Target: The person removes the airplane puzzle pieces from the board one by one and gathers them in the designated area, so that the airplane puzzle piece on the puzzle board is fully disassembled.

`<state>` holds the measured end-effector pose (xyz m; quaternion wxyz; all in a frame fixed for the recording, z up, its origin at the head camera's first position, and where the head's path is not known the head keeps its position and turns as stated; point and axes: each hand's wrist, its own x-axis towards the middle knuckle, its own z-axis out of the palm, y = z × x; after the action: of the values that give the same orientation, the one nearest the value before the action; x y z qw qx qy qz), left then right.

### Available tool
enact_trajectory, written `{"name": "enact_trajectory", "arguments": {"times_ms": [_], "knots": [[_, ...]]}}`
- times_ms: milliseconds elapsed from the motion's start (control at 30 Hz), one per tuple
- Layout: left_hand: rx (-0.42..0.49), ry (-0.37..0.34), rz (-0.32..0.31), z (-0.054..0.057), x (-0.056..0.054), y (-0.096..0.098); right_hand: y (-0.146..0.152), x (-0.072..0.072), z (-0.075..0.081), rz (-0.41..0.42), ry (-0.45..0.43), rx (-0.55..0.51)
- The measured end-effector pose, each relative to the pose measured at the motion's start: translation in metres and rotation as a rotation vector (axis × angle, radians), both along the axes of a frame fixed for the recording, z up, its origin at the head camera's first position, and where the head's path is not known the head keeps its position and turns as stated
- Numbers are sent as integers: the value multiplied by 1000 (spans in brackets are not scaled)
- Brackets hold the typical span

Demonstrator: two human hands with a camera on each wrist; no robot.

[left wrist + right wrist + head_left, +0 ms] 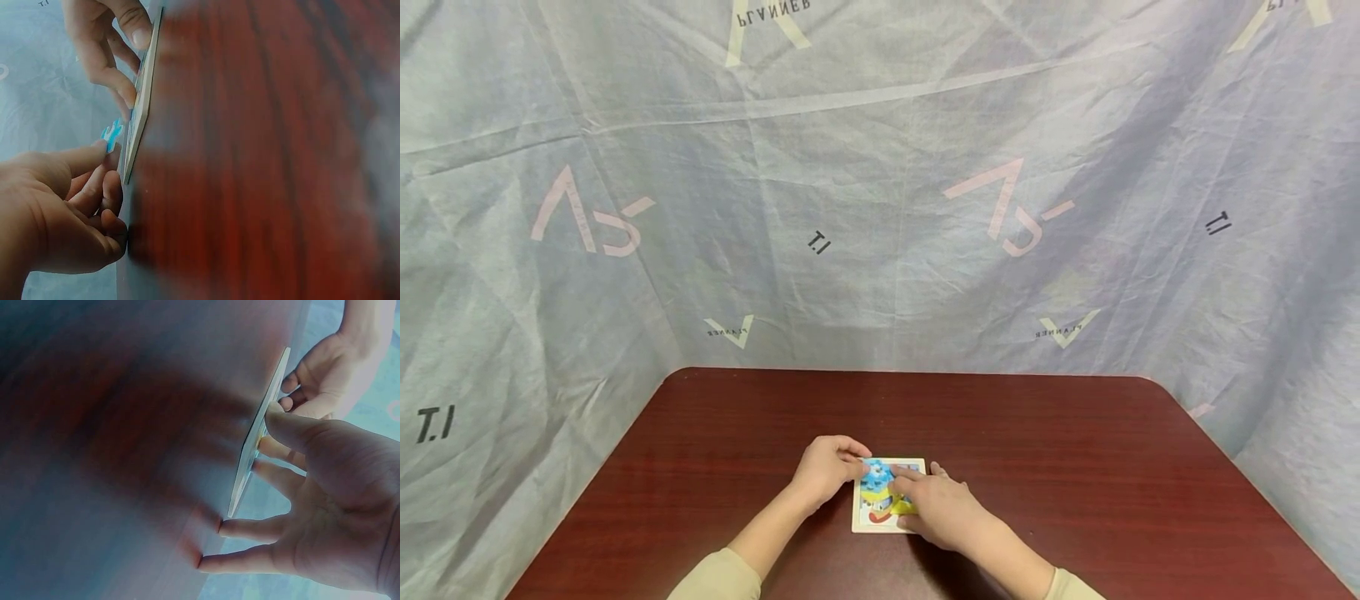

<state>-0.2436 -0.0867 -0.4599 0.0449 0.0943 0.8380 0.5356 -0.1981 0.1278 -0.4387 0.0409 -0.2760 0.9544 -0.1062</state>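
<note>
We see the left hand (822,472) pinching a blue puzzle piece (112,135) between thumb and finger, right by the far left corner of the puzzle board (872,529), and look, the right hand (951,510) spreads wide, fingers straight, some touching that board, two fingertips down on the red-brown table (760,417) it rests on
</note>
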Motion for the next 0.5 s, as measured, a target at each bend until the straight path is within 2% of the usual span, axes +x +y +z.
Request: {"name": "enact_trajectory", "arguments": {"times_ms": [200,500], "knots": [[31,0,11,0,4,-9,0,1,-1,1,-5,-9],[27,-2,18,2,6,-24,0,0,1,5,-18,-14]]}}
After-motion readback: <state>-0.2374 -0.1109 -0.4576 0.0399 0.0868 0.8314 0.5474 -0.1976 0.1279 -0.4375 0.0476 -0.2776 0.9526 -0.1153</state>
